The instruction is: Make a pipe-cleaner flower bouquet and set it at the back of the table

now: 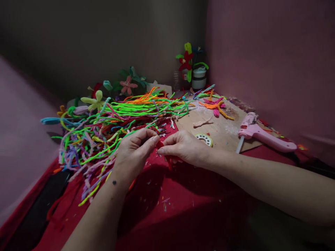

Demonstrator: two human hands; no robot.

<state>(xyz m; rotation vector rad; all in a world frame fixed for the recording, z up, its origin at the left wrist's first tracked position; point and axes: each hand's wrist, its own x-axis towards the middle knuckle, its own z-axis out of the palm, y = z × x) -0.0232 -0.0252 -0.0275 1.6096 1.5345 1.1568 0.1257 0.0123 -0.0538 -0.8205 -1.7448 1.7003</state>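
Note:
My left hand (134, 153) and my right hand (184, 148) meet over the red cloth, thumbs and forefingers pinched. Between them is a small red pipe cleaner (160, 143), gripped from both sides. Most of it is hidden by my fingers, and a red end hangs below my right hand. To the left and behind my hands lies a big heap of pipe cleaners (141, 109) in green, orange, yellow, pink and purple. Right of my right hand, a ring-shaped spool (205, 139) with a row of holes rests on a cardboard sheet (222, 129).
A pink glue gun (269, 137), glue stick protruding, lies at the cardboard's right edge. Orange and pink pipe-cleaner shapes (217, 105) sit farther back. Fuzzy flowers (128, 85) and a lidded cup (199, 77) stand by the wall. Scraps dot the red cloth (167, 216).

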